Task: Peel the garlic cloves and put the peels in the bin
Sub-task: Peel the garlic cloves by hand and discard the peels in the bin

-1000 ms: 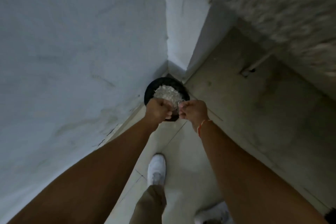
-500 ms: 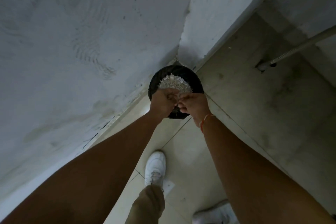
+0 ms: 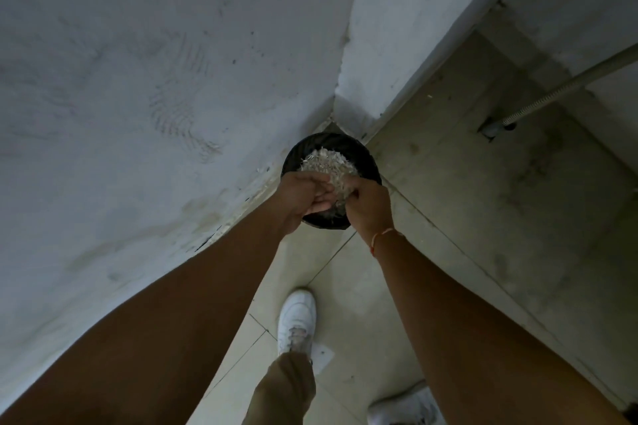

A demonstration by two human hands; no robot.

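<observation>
A round black bin (image 3: 348, 143) stands on the floor in the corner of two walls, heaped with pale garlic peels (image 3: 322, 162). Both my hands hover right over its near rim. My left hand (image 3: 303, 198) has its palm turned toward the right hand, fingers loosely spread. My right hand (image 3: 367, 203) has its fingers curled, their tips against the left palm, with pale peel scraps between the two hands. An orange thread band circles my right wrist. No garlic cloves are visible.
A grey plaster wall (image 3: 138, 79) fills the left side and a wall column (image 3: 379, 28) rises behind the bin. A flexible metal hose (image 3: 566, 83) runs into the floor at the right. My white shoes (image 3: 297, 319) stand on the tiled floor below.
The view has moved closer to the bin. My left hand has gone from a fist to an open palm, and both hands have dropped lower over the peels.
</observation>
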